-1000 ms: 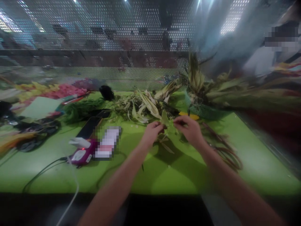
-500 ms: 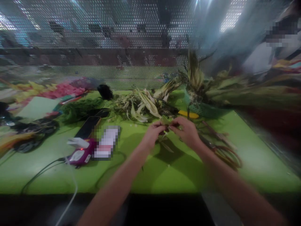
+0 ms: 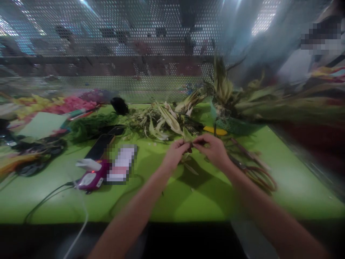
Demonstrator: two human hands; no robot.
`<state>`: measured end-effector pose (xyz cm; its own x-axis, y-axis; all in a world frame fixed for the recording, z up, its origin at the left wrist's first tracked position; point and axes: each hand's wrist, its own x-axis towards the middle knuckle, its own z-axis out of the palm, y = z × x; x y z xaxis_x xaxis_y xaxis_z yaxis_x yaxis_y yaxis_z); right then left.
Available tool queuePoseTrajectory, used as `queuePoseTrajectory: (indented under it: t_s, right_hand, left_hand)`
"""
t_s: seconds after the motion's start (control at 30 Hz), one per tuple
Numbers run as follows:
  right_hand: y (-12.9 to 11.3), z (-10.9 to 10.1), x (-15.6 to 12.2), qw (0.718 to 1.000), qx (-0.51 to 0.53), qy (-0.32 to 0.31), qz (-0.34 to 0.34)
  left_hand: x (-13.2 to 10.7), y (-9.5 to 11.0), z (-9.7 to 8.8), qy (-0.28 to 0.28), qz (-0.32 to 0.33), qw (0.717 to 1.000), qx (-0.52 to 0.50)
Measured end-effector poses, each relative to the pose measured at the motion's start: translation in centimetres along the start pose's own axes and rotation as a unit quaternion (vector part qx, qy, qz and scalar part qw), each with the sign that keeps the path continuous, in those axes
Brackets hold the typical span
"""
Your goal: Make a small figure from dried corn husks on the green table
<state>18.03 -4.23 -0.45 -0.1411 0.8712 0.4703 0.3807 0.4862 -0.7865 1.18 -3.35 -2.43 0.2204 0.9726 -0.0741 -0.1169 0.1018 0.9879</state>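
Note:
My left hand (image 3: 174,154) and my right hand (image 3: 213,149) meet over the green table (image 3: 188,201), fingers pinched together on a small green leaf piece (image 3: 188,136) held between them. The leaf's tip sticks up above my fingertips. Thin stems hang below my hands and lie on the table under them. Just behind my hands lies a heap of pale green and yellowish leaves (image 3: 164,120).
A purple device (image 3: 91,178) with a cable sits left, beside a dark phone (image 3: 100,145). Pink and yellow flowers (image 3: 61,104) lie far left. A yellow tool (image 3: 215,130), a green basket (image 3: 234,126) of foliage and reddish stems (image 3: 256,172) sit right. Perforated metal screen behind.
My hands have drawn closer together on the leaf piece and shifted slightly away from me. The rest of the table looks the same.

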Motion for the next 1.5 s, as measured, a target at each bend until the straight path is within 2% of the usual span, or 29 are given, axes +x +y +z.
queuePoseTrajectory:
  t_s: [0.27,0.4,0.63,0.73,0.83,0.97,1.1,1.27,1.4,1.5]
  right_hand:
    - [0.21,-0.24,0.07,0.997,-0.063,-0.005,-0.038]
    - [0.24,-0.16,-0.06,0.997,-0.073,0.004,-0.022]
    - [-0.26,0.25,-0.3,0.998,-0.028,0.033,0.044]
    - [-0.21,0.34,-0.3,0.998,-0.004,0.039,0.041]
    - [0.08,0.27,-0.28,1.0,-0.02,0.018,0.011]
    - [0.33,0.1,-0.21,0.997,-0.069,0.001,-0.037]
    - [0.38,0.09,-0.18,0.995,-0.083,0.006,-0.047]
    - [0.21,0.21,-0.31,0.999,-0.044,0.022,0.002]
    - [-0.05,0.23,-0.28,0.996,0.025,0.033,0.074]
    - [0.09,0.21,-0.05,0.991,0.08,0.044,0.098]
  left_hand:
    - [-0.09,0.2,0.22,0.007,-0.067,0.993,-0.096]
    - [-0.28,0.53,0.44,0.013,-0.049,0.995,-0.087]
    - [-0.49,0.78,0.56,-0.007,0.012,1.0,-0.002]
    - [-0.39,0.67,0.55,-0.007,0.019,1.0,0.022]
    - [-0.29,0.4,0.35,0.017,0.008,1.0,0.025]
    - [-0.26,0.1,0.11,0.016,-0.026,0.998,-0.048]
    - [-0.23,0.16,0.29,0.016,-0.063,0.99,-0.124]
    - [-0.23,0.15,0.46,0.002,-0.056,0.99,-0.127]
    - [-0.37,0.15,0.51,-0.007,0.005,1.0,-0.03]
    - [-0.37,0.31,0.5,-0.009,0.048,0.998,0.046]
